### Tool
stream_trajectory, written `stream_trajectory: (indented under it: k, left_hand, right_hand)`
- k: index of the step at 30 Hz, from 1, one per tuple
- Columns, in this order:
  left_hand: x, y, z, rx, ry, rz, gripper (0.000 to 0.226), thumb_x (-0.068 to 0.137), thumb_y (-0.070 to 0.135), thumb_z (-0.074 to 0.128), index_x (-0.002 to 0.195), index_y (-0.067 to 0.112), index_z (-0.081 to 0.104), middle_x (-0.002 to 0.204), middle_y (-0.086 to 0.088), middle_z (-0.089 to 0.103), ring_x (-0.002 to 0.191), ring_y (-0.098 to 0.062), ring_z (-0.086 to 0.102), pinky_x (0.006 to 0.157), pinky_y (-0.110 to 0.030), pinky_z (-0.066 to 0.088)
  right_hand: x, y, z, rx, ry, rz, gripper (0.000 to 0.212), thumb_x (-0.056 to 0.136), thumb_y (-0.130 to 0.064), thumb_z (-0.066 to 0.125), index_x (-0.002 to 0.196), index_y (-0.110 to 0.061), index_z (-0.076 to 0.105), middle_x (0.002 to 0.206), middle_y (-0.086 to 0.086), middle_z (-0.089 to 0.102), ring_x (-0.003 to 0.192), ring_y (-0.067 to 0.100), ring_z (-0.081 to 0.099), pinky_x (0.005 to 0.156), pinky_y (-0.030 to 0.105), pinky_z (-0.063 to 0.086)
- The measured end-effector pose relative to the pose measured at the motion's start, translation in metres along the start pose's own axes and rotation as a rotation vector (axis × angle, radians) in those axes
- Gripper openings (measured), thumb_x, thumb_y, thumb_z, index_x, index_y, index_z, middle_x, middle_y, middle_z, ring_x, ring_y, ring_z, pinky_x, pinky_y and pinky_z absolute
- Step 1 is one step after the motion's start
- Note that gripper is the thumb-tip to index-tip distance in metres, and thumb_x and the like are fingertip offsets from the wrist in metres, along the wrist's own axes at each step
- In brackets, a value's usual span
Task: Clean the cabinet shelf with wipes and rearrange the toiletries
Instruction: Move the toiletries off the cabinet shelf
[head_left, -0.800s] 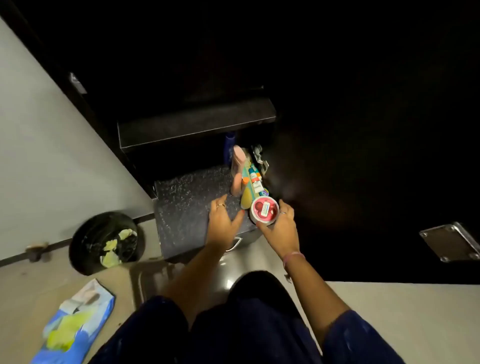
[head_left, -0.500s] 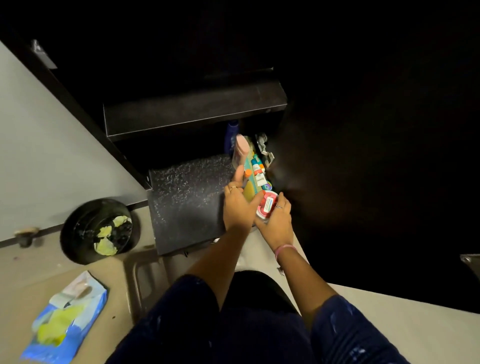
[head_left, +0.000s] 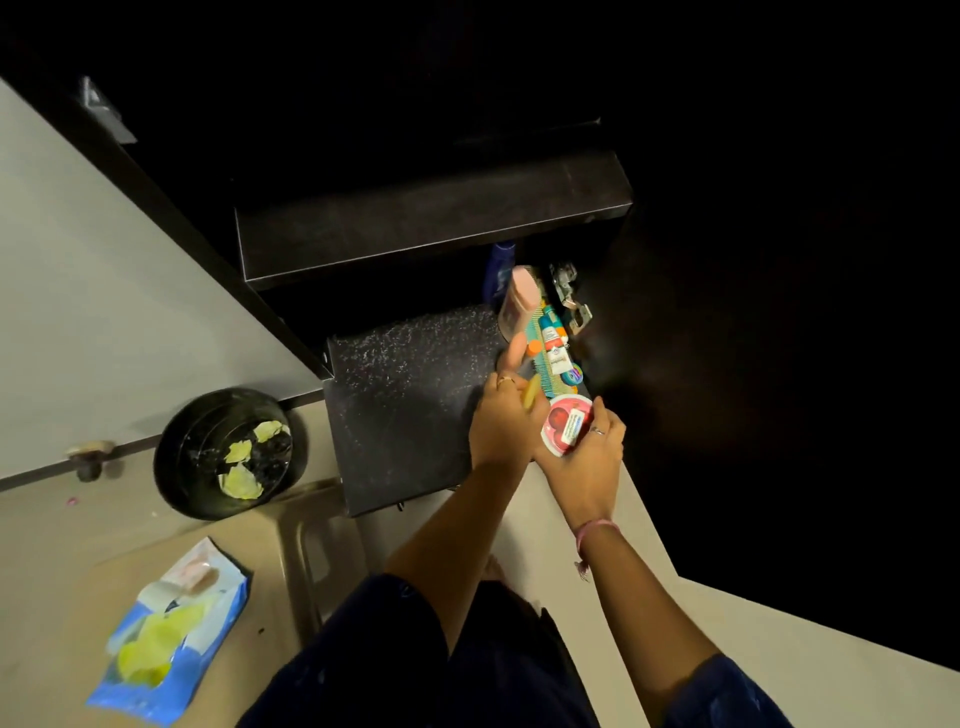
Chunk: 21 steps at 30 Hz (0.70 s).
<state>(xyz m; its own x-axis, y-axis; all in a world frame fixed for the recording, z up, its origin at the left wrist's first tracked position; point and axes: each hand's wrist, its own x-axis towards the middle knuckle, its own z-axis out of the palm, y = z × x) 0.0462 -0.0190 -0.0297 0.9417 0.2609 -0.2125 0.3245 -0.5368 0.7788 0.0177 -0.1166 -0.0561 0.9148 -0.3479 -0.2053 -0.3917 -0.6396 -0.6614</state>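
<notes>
Right hand (head_left: 587, 457) grips the red round tin (head_left: 565, 423) at the shelf (head_left: 410, 395) front edge, 3 o'clock side. Left hand (head_left: 506, 415), index finger extended toward 12 o'clock, holds a yellow item (head_left: 531, 391) beside the toiletries row (head_left: 550, 338).

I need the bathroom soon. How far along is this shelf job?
Wiping looks done: used yellow wipes lie in the black bin. Rearranging is underway: right hand holds a round red-lidded tub, left hand steadies the toiletry row. The dark speckled shelf is mostly bare.

You see a dim scene: light reaches only the shelf (head_left: 410, 410) front and floor (head_left: 52, 561); the cabinet interior stays black, edges bend.
</notes>
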Motion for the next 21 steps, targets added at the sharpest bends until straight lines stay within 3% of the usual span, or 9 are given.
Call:
stream_trajectory:
  k: [4, 6, 12, 16, 21]
  left_hand:
    - [-0.005, -0.006, -0.043, 0.04, 0.034, 0.095, 0.023, 0.09, 0.029, 0.056, 0.091, 0.006, 0.062, 0.086, -0.008, 0.063, 0.077, -0.017, 0.061, 0.069, -0.027, 0.049]
    - [0.0, -0.013, -0.072, 0.072, 0.051, 0.127, 0.024, 0.09, 0.032, 0.052, 0.087, 0.011, 0.064, 0.081, -0.005, 0.064, 0.072, -0.015, 0.06, 0.07, -0.034, 0.053]
    - [0.043, -0.024, -0.151, 0.084, 0.128, -0.003, 0.026, 0.093, 0.02, 0.053, 0.115, 0.006, 0.054, 0.113, -0.013, 0.054, 0.098, -0.021, 0.056, 0.079, -0.025, 0.043]
    - [0.081, -0.025, -0.173, 0.378, -0.012, -0.225, 0.037, 0.094, 0.013, 0.049, 0.128, -0.001, 0.044, 0.127, -0.02, 0.049, 0.115, -0.031, 0.052, 0.098, -0.037, 0.044]
    - [0.105, -0.027, -0.18, 0.592, -0.169, -0.255, 0.028, 0.096, 0.008, 0.043, 0.122, -0.002, 0.049, 0.126, -0.021, 0.052, 0.116, -0.032, 0.051, 0.094, -0.035, 0.042]
  right_hand:
    - [-0.021, -0.012, 0.005, -0.018, -0.031, -0.087, 0.099, 0.059, -0.053, 0.08, 0.14, -0.021, 0.032, 0.128, -0.001, 0.042, 0.115, 0.017, 0.049, 0.096, 0.034, 0.05]
    - [-0.034, -0.026, 0.011, -0.013, -0.093, -0.152, 0.098, 0.06, -0.044, 0.082, 0.141, -0.017, 0.033, 0.129, 0.002, 0.042, 0.117, 0.02, 0.047, 0.1, 0.034, 0.046]
    - [-0.06, -0.077, 0.051, 0.009, -0.261, -0.369, 0.089, 0.062, -0.034, 0.083, 0.136, -0.013, 0.037, 0.129, 0.006, 0.048, 0.117, 0.022, 0.049, 0.096, 0.032, 0.048]
    - [-0.063, -0.099, 0.09, -0.016, -0.331, -0.461, 0.092, 0.064, -0.035, 0.082, 0.14, -0.017, 0.033, 0.133, 0.008, 0.041, 0.121, 0.021, 0.046, 0.093, 0.027, 0.05]
    - [-0.049, -0.118, 0.129, -0.062, -0.357, -0.494, 0.092, 0.067, -0.037, 0.08, 0.143, -0.017, 0.032, 0.136, 0.011, 0.04, 0.121, 0.027, 0.047, 0.091, 0.037, 0.053]
